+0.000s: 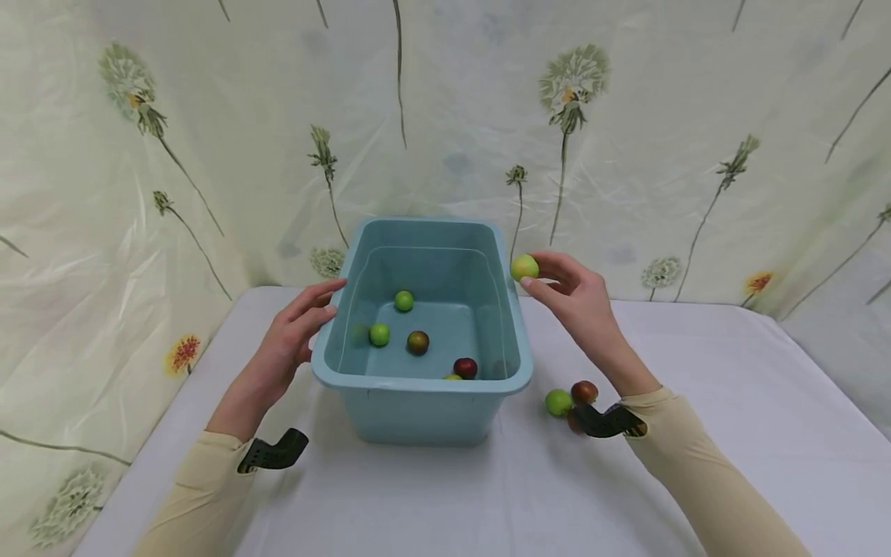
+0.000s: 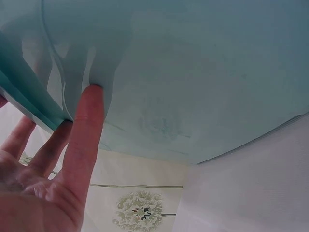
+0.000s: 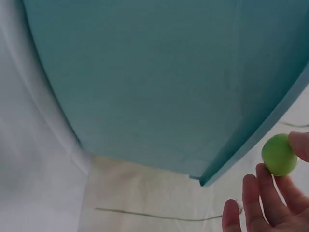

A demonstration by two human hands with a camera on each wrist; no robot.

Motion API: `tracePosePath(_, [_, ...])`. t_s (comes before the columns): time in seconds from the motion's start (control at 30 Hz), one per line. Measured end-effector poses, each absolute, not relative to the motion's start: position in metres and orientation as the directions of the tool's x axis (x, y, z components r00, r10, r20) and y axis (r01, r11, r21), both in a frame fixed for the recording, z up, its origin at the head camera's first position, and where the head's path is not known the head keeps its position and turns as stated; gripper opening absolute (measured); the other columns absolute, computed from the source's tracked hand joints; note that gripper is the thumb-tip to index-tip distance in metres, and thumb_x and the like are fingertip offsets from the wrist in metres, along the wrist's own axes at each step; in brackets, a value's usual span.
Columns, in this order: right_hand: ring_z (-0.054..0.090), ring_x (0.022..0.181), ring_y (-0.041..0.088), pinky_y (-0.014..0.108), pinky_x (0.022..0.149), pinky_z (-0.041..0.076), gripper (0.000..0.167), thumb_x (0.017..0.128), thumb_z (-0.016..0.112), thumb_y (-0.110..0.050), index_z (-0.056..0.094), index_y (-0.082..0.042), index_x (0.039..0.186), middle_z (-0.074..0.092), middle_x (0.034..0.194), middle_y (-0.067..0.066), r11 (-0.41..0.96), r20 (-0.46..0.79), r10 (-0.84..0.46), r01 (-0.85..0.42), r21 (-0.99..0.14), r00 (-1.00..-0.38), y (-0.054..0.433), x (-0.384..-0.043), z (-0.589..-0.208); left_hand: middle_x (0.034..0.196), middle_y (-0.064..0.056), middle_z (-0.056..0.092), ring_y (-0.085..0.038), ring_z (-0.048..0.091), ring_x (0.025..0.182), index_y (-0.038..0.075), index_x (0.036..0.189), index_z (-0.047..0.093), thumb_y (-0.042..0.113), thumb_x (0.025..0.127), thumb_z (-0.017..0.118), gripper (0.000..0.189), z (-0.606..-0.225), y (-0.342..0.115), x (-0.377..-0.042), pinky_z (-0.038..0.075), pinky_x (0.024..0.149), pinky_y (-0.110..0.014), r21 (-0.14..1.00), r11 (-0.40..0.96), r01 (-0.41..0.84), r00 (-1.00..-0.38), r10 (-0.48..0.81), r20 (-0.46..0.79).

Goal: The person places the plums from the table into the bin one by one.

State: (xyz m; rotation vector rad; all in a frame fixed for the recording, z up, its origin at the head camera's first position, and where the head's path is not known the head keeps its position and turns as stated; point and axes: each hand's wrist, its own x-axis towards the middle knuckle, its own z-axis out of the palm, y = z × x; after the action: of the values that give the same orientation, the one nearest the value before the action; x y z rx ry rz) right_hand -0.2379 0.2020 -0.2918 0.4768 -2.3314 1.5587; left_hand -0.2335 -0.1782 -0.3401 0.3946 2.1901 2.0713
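Observation:
A deep light-blue plastic tub [image 1: 422,381] stands on the white-covered table, with several small round fruits inside. Among them are green fruits [image 1: 404,301], a brownish one [image 1: 418,343] and a dark red one [image 1: 465,368]; the front rim partly hides a yellowish one. My right hand [image 1: 574,290] pinches a small round green fruit [image 3: 279,154] between thumb and fingers, just outside the tub's right rim at rim height. On the other side, my left hand [image 1: 288,333] touches the tub's outer left side by the rim, fingers extended, holding nothing.
To the right of the tub, a green fruit [image 1: 559,402] and reddish fruits [image 1: 584,391] lie together on the table [image 1: 731,387], partly behind the black right wrist mount [image 1: 609,422]. A dandelion-patterned sheet [image 1: 445,116] hangs behind.

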Motion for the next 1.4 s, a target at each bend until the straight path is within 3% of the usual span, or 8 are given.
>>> tracePosePath(0.2, [0.062, 0.104, 0.025, 0.028, 0.085, 0.051, 0.038, 0.095, 0.065, -0.008, 0.058, 0.001, 0.131, 0.063, 0.119, 0.016, 0.329, 0.449, -0.165, -0.478, -0.815, -0.878, 0.184, -0.239, -0.278, 0.145, -0.002, 0.043, -0.028, 0.053, 0.120, 0.023, 0.147, 0.045, 0.035, 0.102, 0.050, 0.047, -0.339, -0.179, -0.234, 0.055, 0.078, -0.038, 0.992, 0.038, 0.119, -0.962, 0.253, 0.106])
tracePosePath(0.33, [0.060, 0.107, 0.024, 0.035, 0.090, 0.047, 0.038, 0.094, 0.066, -0.008, 0.059, 0.000, 0.130, 0.063, 0.119, 0.015, 0.326, 0.477, -0.202, -0.518, -0.791, -0.855, 0.179, -0.253, -0.283, 0.145, -0.003, 0.043, -0.029, 0.052, 0.121, 0.023, 0.147, 0.045, 0.035, 0.102, 0.049, 0.046, -0.339, -0.179, -0.234, 0.055, 0.077, -0.037, 0.992, 0.036, 0.117, -0.962, 0.253, 0.105])
tracePosePath(0.6, [0.058, 0.109, 0.017, 0.047, 0.099, 0.040, 0.039, 0.092, 0.072, -0.025, 0.064, -0.015, 0.128, 0.064, 0.118, 0.001, 0.369, 0.469, -0.269, -0.540, -0.757, -0.841, 0.169, -0.277, -0.291, 0.147, -0.003, 0.042, -0.029, 0.052, 0.121, 0.023, 0.146, 0.046, 0.035, 0.101, 0.051, 0.047, -0.339, -0.179, -0.234, 0.055, 0.079, -0.039, 0.992, 0.032, 0.123, -0.961, 0.255, 0.110])
tracePosePath(0.87, [0.058, 0.107, 0.013, 0.043, 0.098, 0.040, 0.038, 0.090, 0.073, -0.033, 0.065, -0.018, 0.124, 0.066, 0.115, -0.006, 0.453, 0.468, -0.382, -0.602, -0.658, -0.797, 0.151, -0.282, -0.285, 0.146, -0.004, 0.042, -0.029, 0.053, 0.120, 0.023, 0.146, 0.046, 0.035, 0.101, 0.051, 0.047, -0.340, -0.179, -0.236, 0.055, 0.077, -0.041, 0.991, 0.038, 0.126, -0.961, 0.252, 0.113])
tracePosePath(1.4, [0.058, 0.105, 0.016, 0.043, 0.090, 0.047, 0.038, 0.089, 0.073, -0.038, 0.067, -0.018, 0.120, 0.066, 0.111, -0.002, 0.655, 0.186, -0.530, -0.539, -0.529, -0.827, 0.138, -0.281, -0.281, 0.147, -0.004, 0.041, -0.030, 0.052, 0.121, 0.023, 0.147, 0.046, 0.034, 0.101, 0.050, 0.047, -0.341, -0.178, -0.236, 0.055, 0.078, -0.041, 0.992, 0.041, 0.122, -0.963, 0.247, 0.108])
